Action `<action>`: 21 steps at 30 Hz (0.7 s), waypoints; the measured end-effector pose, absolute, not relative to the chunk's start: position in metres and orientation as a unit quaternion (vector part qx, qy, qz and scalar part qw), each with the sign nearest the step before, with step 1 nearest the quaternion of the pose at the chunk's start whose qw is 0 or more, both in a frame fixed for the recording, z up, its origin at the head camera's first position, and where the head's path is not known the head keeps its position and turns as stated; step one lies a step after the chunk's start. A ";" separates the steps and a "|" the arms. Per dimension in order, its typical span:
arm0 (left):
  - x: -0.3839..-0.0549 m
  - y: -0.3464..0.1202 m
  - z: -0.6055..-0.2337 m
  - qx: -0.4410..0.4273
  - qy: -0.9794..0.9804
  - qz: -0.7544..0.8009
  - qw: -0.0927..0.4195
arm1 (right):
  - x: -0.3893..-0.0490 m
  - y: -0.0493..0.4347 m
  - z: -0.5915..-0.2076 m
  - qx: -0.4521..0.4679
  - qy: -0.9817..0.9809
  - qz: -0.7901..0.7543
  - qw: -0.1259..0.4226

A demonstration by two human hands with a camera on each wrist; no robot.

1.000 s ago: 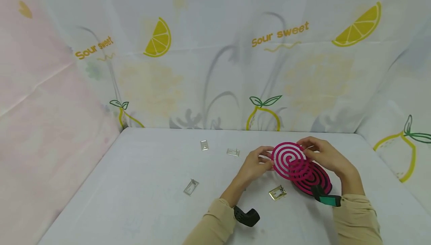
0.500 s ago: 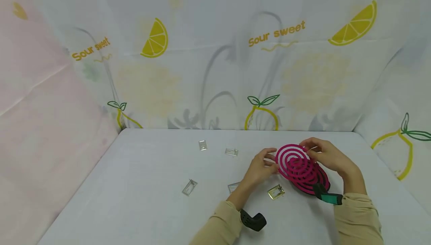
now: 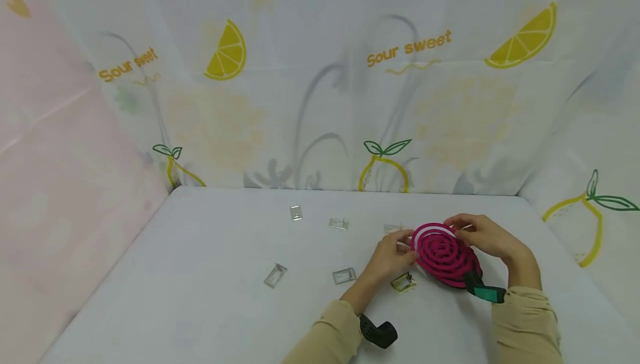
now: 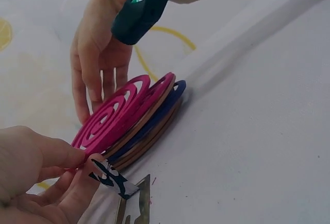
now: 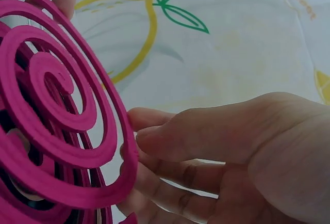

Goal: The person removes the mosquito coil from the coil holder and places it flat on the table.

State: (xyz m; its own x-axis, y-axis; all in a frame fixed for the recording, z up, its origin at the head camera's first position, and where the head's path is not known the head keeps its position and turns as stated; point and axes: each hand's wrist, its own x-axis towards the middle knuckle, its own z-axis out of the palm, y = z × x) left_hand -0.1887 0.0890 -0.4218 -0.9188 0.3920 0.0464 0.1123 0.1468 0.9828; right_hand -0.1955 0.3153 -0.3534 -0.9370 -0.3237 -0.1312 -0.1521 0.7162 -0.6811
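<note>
A pink mosquito coil [image 3: 418, 250] is held tilted over a stack of more coils at the right of the table. My left hand [image 3: 390, 255] pinches its left edge between thumb and fingers. At the upper right edge, my right hand [image 3: 487, 237] holds it with thumb and fingertips. Beneath, the left wrist view shows the stack's edges, among them a blue coil [image 4: 164, 114] and brown coils [image 4: 154, 144]. A gold metal coil stand [image 3: 395, 285] lies just in front of the stack, near my left hand.
Several silver metal coil stands lie to the left, including one stand [image 3: 296, 213] at the back, another stand [image 3: 275, 275] farther forward and a stand [image 3: 344, 275] beside my left forearm. A printed cloth backdrop [image 3: 280, 119] rises behind the table [image 3: 200, 308].
Both hands have lowered the pink coil toward the stack, so it now overlaps the coils below more closely. The left hand has shifted right, uncovering silver stands.
</note>
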 end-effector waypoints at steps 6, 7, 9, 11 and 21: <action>-0.185 0.089 -0.426 0.191 0.791 0.573 0.093 | -0.194 0.317 -0.355 -0.128 0.921 -0.339 0.141; -0.185 0.090 -0.426 0.191 0.796 0.566 0.094 | -0.194 0.318 -0.356 -0.130 0.921 -0.337 0.144; -0.184 0.090 -0.426 0.195 0.803 0.555 0.096 | -0.194 0.320 -0.356 -0.131 0.921 -0.336 0.150; -0.183 0.091 -0.426 0.201 0.803 0.552 0.099 | -0.194 0.322 -0.357 -0.134 0.918 -0.339 0.154; -0.183 0.092 -0.425 0.221 0.801 0.548 0.095 | -0.194 0.325 -0.358 -0.136 0.917 -0.340 0.157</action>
State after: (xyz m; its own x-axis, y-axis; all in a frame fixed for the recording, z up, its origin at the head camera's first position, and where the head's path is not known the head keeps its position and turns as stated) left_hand -0.1826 0.0919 -0.4252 -0.8845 0.4578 0.0895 0.2497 0.3027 0.9198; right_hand -0.1943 0.3246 -0.3577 -0.9135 -0.3571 -0.1951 -0.1433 0.7310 -0.6672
